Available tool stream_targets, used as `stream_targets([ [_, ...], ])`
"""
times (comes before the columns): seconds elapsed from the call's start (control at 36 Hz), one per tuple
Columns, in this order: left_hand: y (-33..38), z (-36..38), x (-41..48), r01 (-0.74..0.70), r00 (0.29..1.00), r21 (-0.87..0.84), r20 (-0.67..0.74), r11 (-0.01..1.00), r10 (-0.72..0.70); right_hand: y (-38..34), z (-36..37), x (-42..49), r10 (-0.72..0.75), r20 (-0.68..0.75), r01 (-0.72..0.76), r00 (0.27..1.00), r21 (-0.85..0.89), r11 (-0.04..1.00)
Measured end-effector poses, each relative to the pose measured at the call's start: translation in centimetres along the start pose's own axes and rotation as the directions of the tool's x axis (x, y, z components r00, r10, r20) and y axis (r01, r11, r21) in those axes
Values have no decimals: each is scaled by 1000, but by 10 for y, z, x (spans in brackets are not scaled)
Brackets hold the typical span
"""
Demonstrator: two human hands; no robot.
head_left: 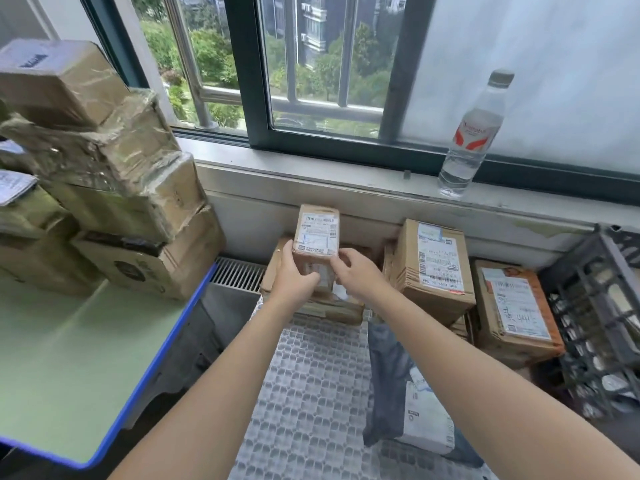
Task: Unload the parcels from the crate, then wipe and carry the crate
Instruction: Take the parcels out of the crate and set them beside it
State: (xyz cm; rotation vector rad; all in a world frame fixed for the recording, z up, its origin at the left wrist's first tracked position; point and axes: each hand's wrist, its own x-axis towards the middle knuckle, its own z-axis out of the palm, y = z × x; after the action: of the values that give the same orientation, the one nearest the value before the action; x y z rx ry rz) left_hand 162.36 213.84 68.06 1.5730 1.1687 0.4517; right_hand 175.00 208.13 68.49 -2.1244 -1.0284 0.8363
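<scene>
a small labelled parcel (316, 237) is being gripped upright by the left hand (294, 275) and right hand (356, 271), fingers curled round its lower sides, over a flat carton (329, 311) by the wall, apparently for stacking clear of the dark crate (571, 296) at far right.

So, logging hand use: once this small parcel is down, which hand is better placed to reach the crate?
Probably the right hand: the black crate stands at the far right, on that arm's side. The left hand, gripping the small parcel from the other side, would have to cross over.
</scene>
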Motion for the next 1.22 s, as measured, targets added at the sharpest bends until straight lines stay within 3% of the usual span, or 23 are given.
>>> stream_targets([
  [0.28, -36, -7, 30, 37, 996, 114, 75, 993, -46, 5, 20, -1, -5, 127, 13, 992, -59, 998],
  [0.39, -34, -4, 17, -7, 1000, 222, -15, 975, 11, 6, 14, -7, -13, 98, 18, 995, -46, 999],
  [0.53, -15, 0, -3, -112, 986, 294, -82, 949, 142, 2, -9, -18, -42, 0, 42, 999, -64, 997],
  [0.81, 52, 31, -33, -345, 937, 204, 13, 916, 349, 5, -85, -74, -226, -288, 186, 930, -162, 969],
  [0.97, 99, 81, -56, -531, 845, 109, 135, 840, 517, 42, -146, -114, -201, -460, 96, 865, -242, 966],
  [1.22, 150, 173, -93, -629, 749, 36, 298, 777, 592, 103, -225, -174, -106, -607, -45, 788, -229, 972],
])
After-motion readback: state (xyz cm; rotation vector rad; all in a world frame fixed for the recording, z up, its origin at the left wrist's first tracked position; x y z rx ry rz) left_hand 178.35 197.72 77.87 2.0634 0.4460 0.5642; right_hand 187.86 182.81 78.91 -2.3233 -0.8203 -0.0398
